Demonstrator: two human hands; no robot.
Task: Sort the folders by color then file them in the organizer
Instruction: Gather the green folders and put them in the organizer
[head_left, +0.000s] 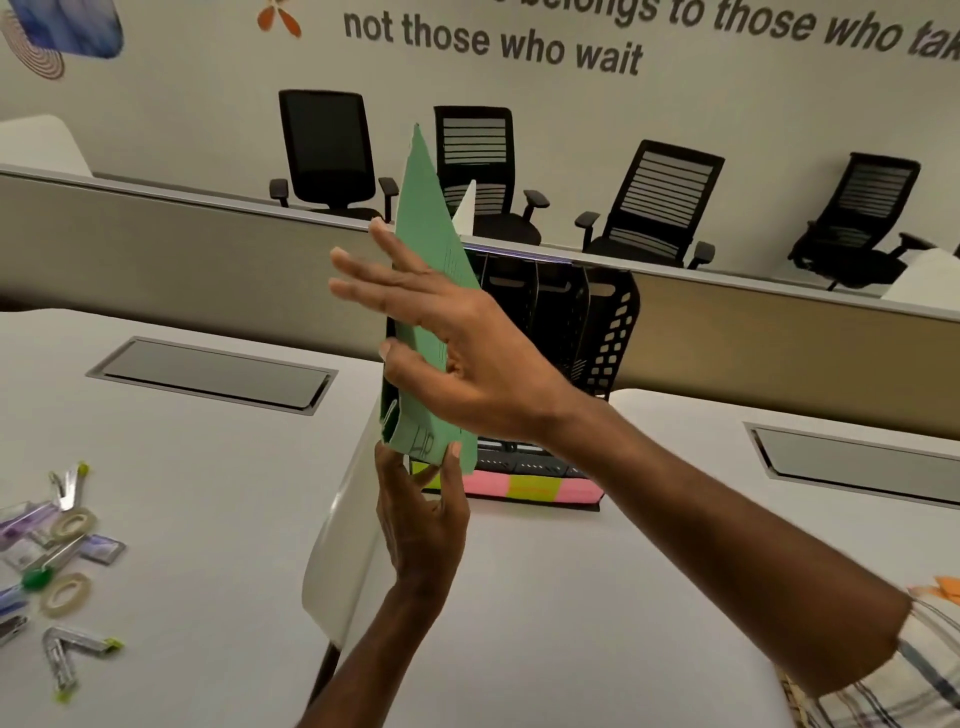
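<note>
Upright green folder (423, 244): left hand (421, 519) fingers pinch bottom; right hand (467, 353) fingers straight, flat on side.

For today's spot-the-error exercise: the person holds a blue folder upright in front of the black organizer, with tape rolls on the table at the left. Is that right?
The colour is wrong: the head view shows a green folder, not blue, held upright by the left hand and right hand in front of the black organizer, with tape rolls on the table at the left.
</note>
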